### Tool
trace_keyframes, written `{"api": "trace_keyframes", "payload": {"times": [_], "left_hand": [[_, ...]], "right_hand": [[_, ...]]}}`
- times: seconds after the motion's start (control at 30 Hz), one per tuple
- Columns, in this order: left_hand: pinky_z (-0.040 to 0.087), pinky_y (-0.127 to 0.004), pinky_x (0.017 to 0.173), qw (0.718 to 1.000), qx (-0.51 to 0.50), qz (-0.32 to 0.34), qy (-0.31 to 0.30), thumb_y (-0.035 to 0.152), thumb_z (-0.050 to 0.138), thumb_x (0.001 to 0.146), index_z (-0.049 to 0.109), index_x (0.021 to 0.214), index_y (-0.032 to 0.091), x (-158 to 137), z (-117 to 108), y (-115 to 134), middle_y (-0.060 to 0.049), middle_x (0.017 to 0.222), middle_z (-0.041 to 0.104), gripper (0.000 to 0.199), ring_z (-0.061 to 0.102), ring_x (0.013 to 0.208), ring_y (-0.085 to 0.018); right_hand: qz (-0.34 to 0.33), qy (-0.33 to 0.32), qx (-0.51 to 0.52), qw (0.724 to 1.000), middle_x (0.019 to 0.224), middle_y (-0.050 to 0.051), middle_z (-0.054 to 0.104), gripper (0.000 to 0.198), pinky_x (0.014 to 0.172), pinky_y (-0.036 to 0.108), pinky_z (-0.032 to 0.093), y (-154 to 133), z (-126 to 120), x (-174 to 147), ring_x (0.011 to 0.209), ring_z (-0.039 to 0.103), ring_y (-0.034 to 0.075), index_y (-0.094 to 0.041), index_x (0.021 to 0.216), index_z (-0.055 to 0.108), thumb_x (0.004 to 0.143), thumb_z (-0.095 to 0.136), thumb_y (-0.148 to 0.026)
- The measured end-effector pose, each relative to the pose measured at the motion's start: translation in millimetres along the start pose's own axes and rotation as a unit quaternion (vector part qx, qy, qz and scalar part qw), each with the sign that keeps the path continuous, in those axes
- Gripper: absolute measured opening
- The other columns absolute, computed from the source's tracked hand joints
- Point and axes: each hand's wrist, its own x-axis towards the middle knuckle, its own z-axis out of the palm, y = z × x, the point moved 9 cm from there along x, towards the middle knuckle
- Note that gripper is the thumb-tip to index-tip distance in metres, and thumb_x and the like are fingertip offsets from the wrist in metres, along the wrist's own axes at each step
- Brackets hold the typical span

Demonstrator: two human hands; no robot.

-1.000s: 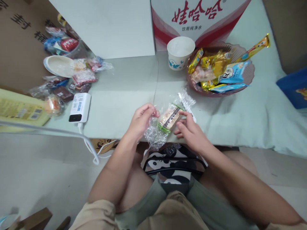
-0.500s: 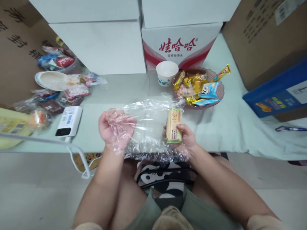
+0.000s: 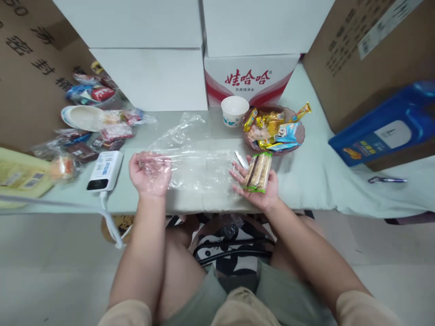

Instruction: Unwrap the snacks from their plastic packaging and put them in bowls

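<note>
Across the pale green cloth (image 3: 306,192), clear plastic bag (image 3: 195,170) spreads from left hand (image 3: 151,175); finger grip unclear under film. Right hand (image 3: 270,194): fingers, earlier gripping, now spread; snack packet (image 3: 258,173) lies across palm.

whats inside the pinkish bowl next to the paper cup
The bowl shows gold-wrapped snacks, a pinkish packet and a blue-and-white packet, with a yellow stick packet poking past the rim. Whatever lies beneath this top layer is covered.
</note>
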Motion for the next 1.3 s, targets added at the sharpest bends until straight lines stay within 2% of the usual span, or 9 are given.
{"api": "trace_keyframes", "payload": {"times": [0.17,0.3,0.43,0.63,0.73,0.83,1.03,1.17,1.3], "left_hand": [[0.041,-0.023,0.056,0.974,0.214,-0.071,0.036,0.028,0.059,0.079,0.039,0.061,0.021,-3.5,-27.1,-22.1,0.005,0.055,0.047,0.029,0.048,0.052,-0.009],[0.031,-0.026,0.052,0.862,0.504,-0.023,0.037,0.032,0.052,0.082,0.046,0.064,0.021,-24.8,-34.5,-44.7,0.003,0.060,0.048,0.022,0.044,0.055,-0.011],[0.035,-0.026,0.066,0.816,0.577,0.042,0.005,0.027,0.067,0.073,0.049,0.066,0.020,-52.1,-26.3,-57.7,0.004,0.066,0.048,0.020,0.043,0.067,-0.013],[0.040,-0.030,0.079,0.631,0.763,0.120,-0.071,0.019,0.064,0.071,0.048,0.078,0.022,-73.4,-8.4,-72.0,-0.003,0.087,0.056,0.018,0.052,0.083,-0.019],[0.042,-0.031,0.081,0.598,0.788,0.129,-0.071,0.019,0.062,0.073,0.049,0.081,0.022,-75.9,-6.6,-76.1,-0.005,0.094,0.058,0.016,0.056,0.089,-0.022],[0.043,-0.033,0.083,0.585,0.797,0.142,-0.058,0.021,0.061,0.074,0.049,0.081,0.023,-77.6,-5.5,-76.9,-0.006,0.094,0.059,0.014,0.057,0.091,-0.023],[0.045,-0.035,0.080,0.539,0.826,0.164,-0.016,0.026,0.060,0.077,0.049,0.082,0.023,-78.7,-5.3,-77.5,-0.007,0.093,0.059,0.012,0.058,0.089,-0.025],[0.045,-0.036,0.079,0.519,0.836,0.177,-0.013,0.026,0.059,0.078,0.048,0.081,0.024,-78.9,-4.1,-81.0,-0.008,0.092,0.059,0.011,0.058,0.089,-0.025],[0.044,-0.037,0.078,0.514,0.839,0.178,-0.005,0.026,0.059,0.078,0.048,0.081,0.024,-76.9,-4.6,-83.0,-0.008,0.092,0.059,0.012,0.058,0.089,-0.026]], "right_hand": [[-0.044,0.070,-0.120,0.989,0.105,0.003,0.071,0.039,0.082,0.045,0.056,-12.5,-23.4,-21.6,0.096,0.068,0.024,-0.028,0.106,0.057,0.070,0.061,-0.045],[-0.170,0.109,-0.310,0.929,0.113,0.002,0.069,0.051,0.084,0.037,0.055,-65.6,-33.4,-52.8,0.096,0.067,0.020,-0.029,0.117,0.050,0.071,0.070,-0.043],[-0.272,0.095,-0.513,0.809,0.116,0.008,0.068,0.050,0.088,0.039,0.052,-123.9,-28.2,-85.7,0.102,0.064,0.022,-0.021,0.118,0.051,0.078,0.064,-0.047],[-0.318,0.132,-0.725,0.596,0.110,0.013,0.069,0.044,0.090,0.044,0.048,-177.1,-17.6,-123.1,0.098,0.062,0.027,-0.014,0.120,0.060,0.079,0.053,-0.029],[-0.328,0.162,-0.796,0.483,0.112,0.016,0.068,0.043,0.093,0.045,0.045,-194.4,-5.0,-132.3,0.106,0.059,0.031,-0.016,0.121,0.065,0.082,0.050,-0.027],[-0.312,0.190,-0.838,0.406,0.118,0.017,0.065,0.044,0.092,0.047,0.043,-211.3,7.5,-122.5,0.109,0.057,0.034,-0.021,0.129,0.064,0.089,0.048,-0.029],[-0.257,0.144,-0.883,0.364,0.131,0.014,0.061,0.051,0.100,0.053,0.036,-222.3,28.6,-41.4,0.121,0.051,0.035,-0.029,0.142,0.056,0.092,0.041,-0.025],[-0.115,0.074,-0.937,0.320,0.135,0.011,0.063,0.052,0.100,0.058,0.036,-202.1,6.5,9.8,0.122,0.053,0.035,-0.031,0.137,0.060,0.090,0.039,-0.024],[-0.102,0.049,-0.945,0.308,0.140,0.009,0.061,0.051,0.100,0.056,0.039,-195.7,-6.6,19.8,0.125,0.054,0.034,-0.032,0.138,0.059,0.093,0.036,-0.028]]}}
